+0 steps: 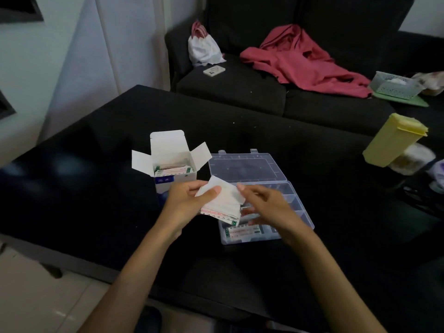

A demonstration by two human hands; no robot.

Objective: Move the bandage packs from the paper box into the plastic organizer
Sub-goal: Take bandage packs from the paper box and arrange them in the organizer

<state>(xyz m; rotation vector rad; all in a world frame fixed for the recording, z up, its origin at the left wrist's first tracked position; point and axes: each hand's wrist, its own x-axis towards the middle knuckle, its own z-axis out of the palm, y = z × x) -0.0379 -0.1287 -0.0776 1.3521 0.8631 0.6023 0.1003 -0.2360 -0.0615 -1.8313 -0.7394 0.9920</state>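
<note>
Bandage packs (222,204) sit fanned at frame centre, gripped by your left hand (186,204); your right hand (265,206), fingers loosely curled, hovers over the plastic organizer (300,207) just right.

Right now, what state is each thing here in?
paper box: flaps open, packs still inside.
plastic organizer: lid open, some packs in the front compartment.
stack of bandage packs: held above the organizer.
left hand: gripping the stack.
right hand: fingertips at the stack's edge.
</note>
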